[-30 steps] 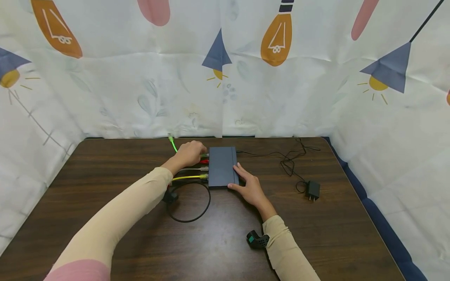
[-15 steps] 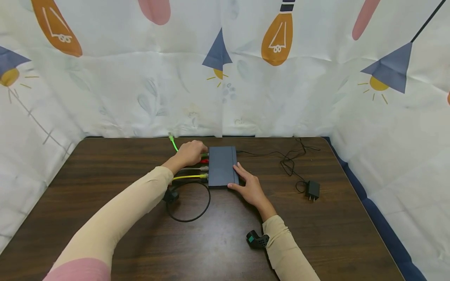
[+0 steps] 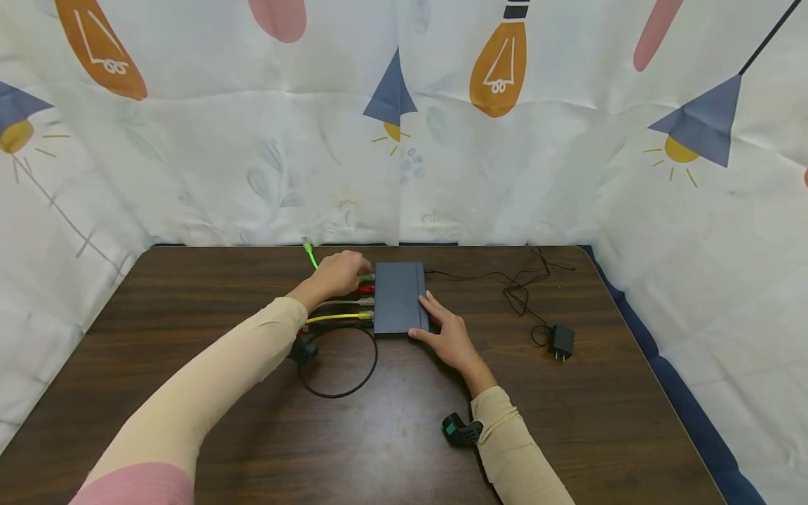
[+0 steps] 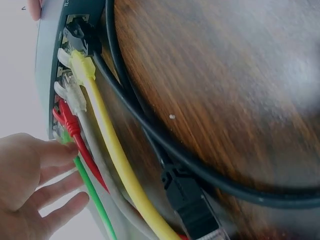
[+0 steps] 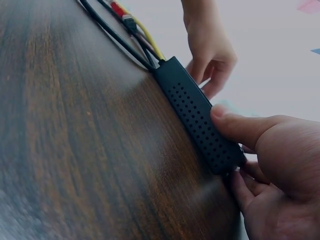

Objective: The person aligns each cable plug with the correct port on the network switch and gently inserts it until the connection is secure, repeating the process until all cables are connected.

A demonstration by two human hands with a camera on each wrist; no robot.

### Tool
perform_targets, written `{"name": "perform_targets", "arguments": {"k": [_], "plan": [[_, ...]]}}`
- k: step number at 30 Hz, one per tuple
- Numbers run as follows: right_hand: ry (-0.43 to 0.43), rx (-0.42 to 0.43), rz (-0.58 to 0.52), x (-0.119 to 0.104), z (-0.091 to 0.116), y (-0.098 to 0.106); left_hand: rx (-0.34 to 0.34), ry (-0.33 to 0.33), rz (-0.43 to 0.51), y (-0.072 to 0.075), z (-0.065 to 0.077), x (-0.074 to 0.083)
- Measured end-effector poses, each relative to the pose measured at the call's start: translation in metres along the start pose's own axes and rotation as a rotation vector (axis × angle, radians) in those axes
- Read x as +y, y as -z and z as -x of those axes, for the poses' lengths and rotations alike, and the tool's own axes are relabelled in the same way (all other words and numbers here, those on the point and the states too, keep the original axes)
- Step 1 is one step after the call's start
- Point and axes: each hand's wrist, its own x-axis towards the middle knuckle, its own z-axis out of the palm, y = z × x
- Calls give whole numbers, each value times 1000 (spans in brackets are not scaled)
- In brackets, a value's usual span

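Observation:
A flat dark grey network switch (image 3: pixel 399 298) lies on the brown table. Black (image 4: pixel 82 36), yellow (image 4: pixel 82 65), grey (image 4: pixel 75 95) and red network plugs (image 4: pixel 66 116) sit in ports along its left side. At the far port, my left hand (image 3: pixel 341 272) pinches the green network cable's plug (image 4: pixel 66 137) between thumb and finger; the fingertips partly hide it. The other fingers stand loosely bent. My right hand (image 3: pixel 449 340) holds the switch's right side, thumb at its near corner and fingers along the edge.
A black cable (image 3: pixel 376 354) loops in front of the switch, its free plug (image 4: pixel 192 207) on the table. The green cable's other end (image 3: pixel 307 247) reaches the back edge. A thin power cord (image 3: pixel 517 287) runs right to a black adapter (image 3: pixel 562 340). Patterned cloth (image 3: pixel 303 161) hangs behind.
My left forearm has shifted slightly left, with the hand staying at the green plug. The right hand and the switch look unmoved.

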Motion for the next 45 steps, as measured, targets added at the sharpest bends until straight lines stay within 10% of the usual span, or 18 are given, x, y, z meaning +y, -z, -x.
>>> {"name": "perform_targets", "arguments": {"k": [45], "plan": [[-97,142,-33,-10,-41,-8,-11,-18,64,-1,0,-11]]}}
